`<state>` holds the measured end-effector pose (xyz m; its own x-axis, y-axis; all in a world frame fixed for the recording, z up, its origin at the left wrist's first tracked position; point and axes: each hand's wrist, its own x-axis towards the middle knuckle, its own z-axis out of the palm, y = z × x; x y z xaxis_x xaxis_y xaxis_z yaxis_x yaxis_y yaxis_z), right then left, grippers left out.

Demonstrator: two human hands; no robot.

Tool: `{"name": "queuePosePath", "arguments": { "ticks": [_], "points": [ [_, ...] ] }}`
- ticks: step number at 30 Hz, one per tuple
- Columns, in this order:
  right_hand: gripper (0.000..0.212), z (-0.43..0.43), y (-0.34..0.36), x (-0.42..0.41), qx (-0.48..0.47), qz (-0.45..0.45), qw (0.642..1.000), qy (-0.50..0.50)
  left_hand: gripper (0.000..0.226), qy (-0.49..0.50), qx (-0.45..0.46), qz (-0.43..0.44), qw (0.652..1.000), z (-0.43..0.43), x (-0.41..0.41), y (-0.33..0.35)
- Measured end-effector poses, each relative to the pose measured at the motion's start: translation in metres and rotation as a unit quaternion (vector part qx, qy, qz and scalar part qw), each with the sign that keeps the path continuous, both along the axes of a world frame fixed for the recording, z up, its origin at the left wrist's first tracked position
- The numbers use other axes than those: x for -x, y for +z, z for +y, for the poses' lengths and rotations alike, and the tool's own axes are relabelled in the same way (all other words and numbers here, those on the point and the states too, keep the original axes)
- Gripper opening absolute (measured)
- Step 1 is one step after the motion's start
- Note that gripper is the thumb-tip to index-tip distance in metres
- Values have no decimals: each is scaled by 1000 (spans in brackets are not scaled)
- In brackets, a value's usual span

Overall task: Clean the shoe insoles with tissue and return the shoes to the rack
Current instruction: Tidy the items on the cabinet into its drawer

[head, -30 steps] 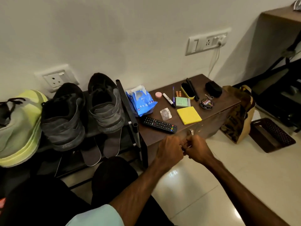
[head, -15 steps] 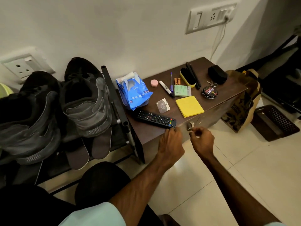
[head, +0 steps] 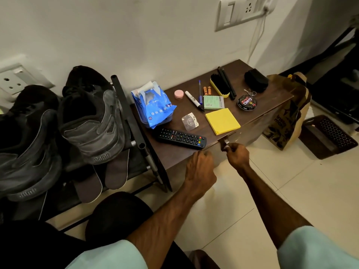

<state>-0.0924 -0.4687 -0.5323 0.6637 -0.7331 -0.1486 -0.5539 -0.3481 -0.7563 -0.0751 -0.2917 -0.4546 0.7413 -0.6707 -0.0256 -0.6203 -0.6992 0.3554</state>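
Note:
Two dark grey shoes [head: 93,125] [head: 29,148] sit on the black rack [head: 136,131] at the left. Two dark insoles [head: 116,171] [head: 88,189] stick out from under the right shoe. A blue tissue pack [head: 153,107] lies on the left end of the brown cabinet [head: 174,154], with a white tissue poking out of its top. My right hand [head: 236,156] pinches the small metal handle [head: 225,142] on the cabinet's front. My left hand [head: 200,169] is curled into a fist just below the cabinet's front edge, with nothing visible in it.
On the cabinet top lie a black remote [head: 181,137], a yellow sticky-note pad [head: 222,121], a marker [head: 194,100], a shoe brush [head: 220,87] and a polish tin [head: 246,102]. A brown paper bag [head: 285,121] and a dark basket [head: 330,134] stand on the tiled floor at the right.
My hands, joined a second ago, have parted. The right hand has risen to the metal handle and closed on it. The left hand has moved up to the cabinet's edge. The view has shifted right.

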Motion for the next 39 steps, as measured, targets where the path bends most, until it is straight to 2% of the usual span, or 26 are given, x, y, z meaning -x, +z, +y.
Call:
{"name": "queuePosePath", "arguments": {
  "ticks": [4, 10, 13, 15, 18, 21, 22, 25, 27, 29, 31, 33, 36, 39],
  "points": [
    [24, 2, -3, 26, 11, -22, 1000, -3, 37, -12, -7, -4, 1000, -2, 0, -1],
    [29, 9, -7, 68, 38, -26, 999, -14, 46, -70, 43, -36, 996, -11, 12, 3],
    [29, 21, -2, 97, 42, -17, 999, -13, 48, -104, 14, -53, 993, -12, 16, -1],
    [30, 27, -6, 120, 37, -12, 999, -11, 40, -137, -11, -52, 989, -12, 19, -4],
    [26, 30, -1, 147, 12, 54, 998, 22, 23, -154, -38, -18, 987, -18, 19, 0],
    [24, 34, 30, 162, -34, 71, 994, 71, 25, -158, -70, 56, 983, -25, 16, 10],
    [22, 39, 43, 166, -7, 50, 995, 81, 24, -155, -71, 72, 983, -24, 15, 13],
    [7, 50, 73, 169, 149, -10, 985, 86, 18, -146, -49, 120, 981, -21, 11, 18],
    [19, 48, 80, 169, 207, 11, 972, 107, 17, -170, -59, 144, 973, -18, 13, 20],
    [20, 43, 80, 169, 166, 51, 970, 169, 20, -202, -84, 166, 961, -13, 17, 24],
    [9, 42, 81, 170, 44, 69, 965, 251, 21, -229, -117, 193, 947, -7, 17, 27],
    [7, 47, 78, 175, -22, 69, 951, 301, 18, -246, -157, 218, 931, 1, 20, 30],
    [8, 71, 73, 182, -95, 55, 938, 329, 16, -262, -202, 235, 914, 16, 25, 34],
    [8, 92, 68, 182, -109, 57, 934, 335, 14, -277, -228, 232, 904, 27, 30, 37]
  ]
}}
